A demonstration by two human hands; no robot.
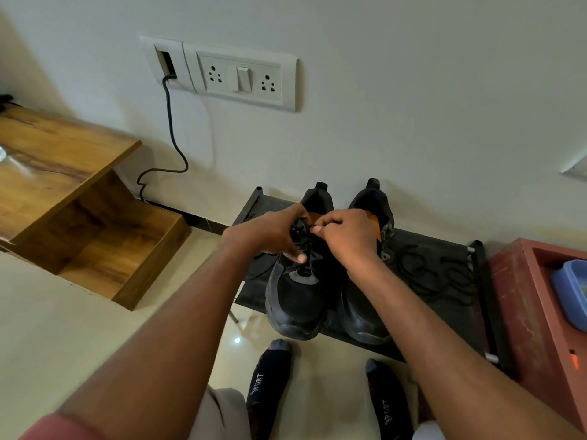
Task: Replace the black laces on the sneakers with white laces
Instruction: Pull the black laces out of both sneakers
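view: just the one head cam, wide-angle, worn by the person
facing: forward and steeply down, toward the wall
distance: about arm's length from the black shoe rack, both forearms reaching in
overlap: none, single view

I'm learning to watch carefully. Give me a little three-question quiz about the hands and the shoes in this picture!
1. True or false: both sneakers stand on the black rack.
2. What colour is the lace being handled?
3. Which shoe are the left hand and right hand working on: A) the one nearer the wooden shelf, B) the one nearer the red box?

Key: 1 true. 2 black. 3 A.
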